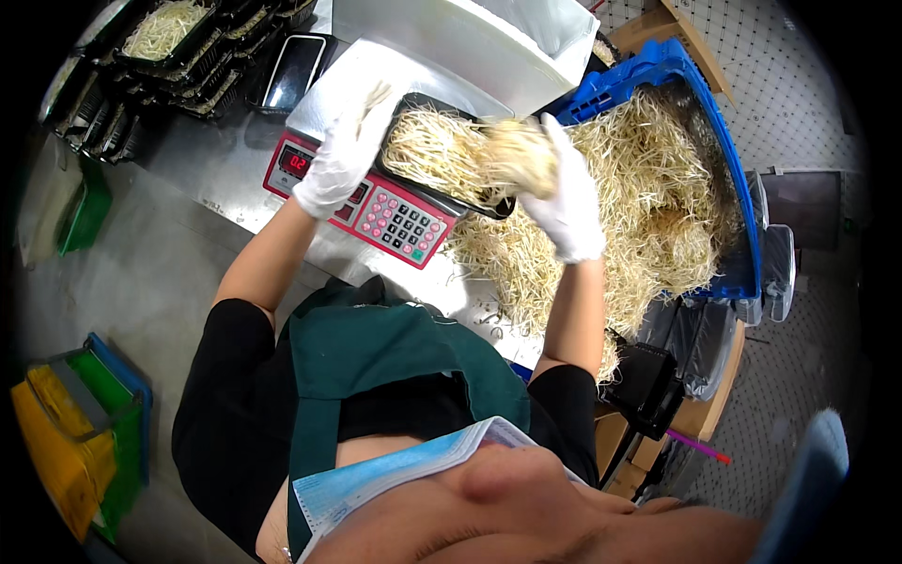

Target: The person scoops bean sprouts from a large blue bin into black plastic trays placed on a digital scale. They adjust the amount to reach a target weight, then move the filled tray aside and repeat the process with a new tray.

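A black plastic tray (504, 207) heaped with bean sprouts (433, 151) rests on the steel pan (320, 92) of a red digital scale (405, 222), whose display is lit. My right hand (567, 201), in a white glove, has a blurred clump of sprouts (521, 155) against its fingers at the tray's right end. At the tray's left end is my left hand (349, 151), also gloved, its fingers extended and with nothing in its grasp; whether it touches the tray I cannot tell. Loose sprouts spread over the steel table to the right of the scale.
A blue plastic crate (743, 183) of sprouts lies tipped at the right. Behind the scale stands a white container (458, 53). Filled black trays (190, 81) are stacked at the upper left, near a phone (292, 70). Wrapped black trays (708, 345) sit below the crate.
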